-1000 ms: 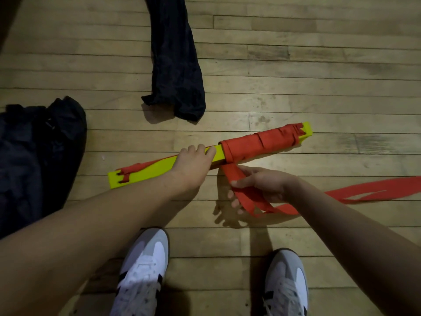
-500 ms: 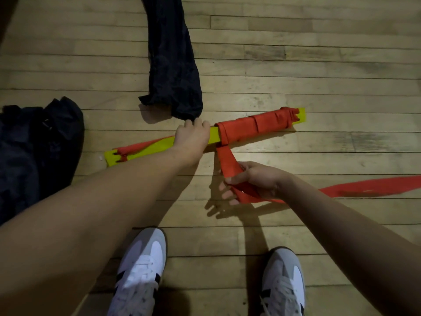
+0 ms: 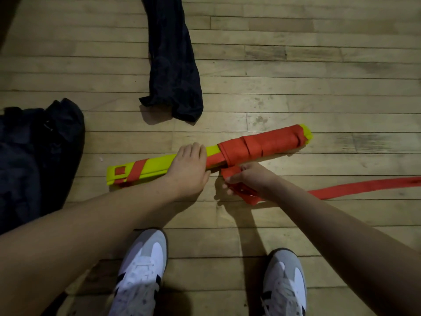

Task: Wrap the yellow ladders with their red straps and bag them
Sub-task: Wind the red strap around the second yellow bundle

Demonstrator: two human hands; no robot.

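pale wooden plank floor (image 3: 296,65): left hand (image 3: 190,166) clasps the flat yellow plastic ladder bundle (image 3: 157,166), right hand (image 3: 247,179) pinches the red fabric strap (image 3: 262,144); slack could loosen the coils.

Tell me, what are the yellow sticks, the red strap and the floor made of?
Yellow sticks: likely plastic; flat, stiff, smooth, evenly bright. Red strap: woven cloth, matte; it folds, creases and winds round the sticks, and bunches in the right hand. Floor: wood boards with a dull sheen; seams, grain and scuffs show.
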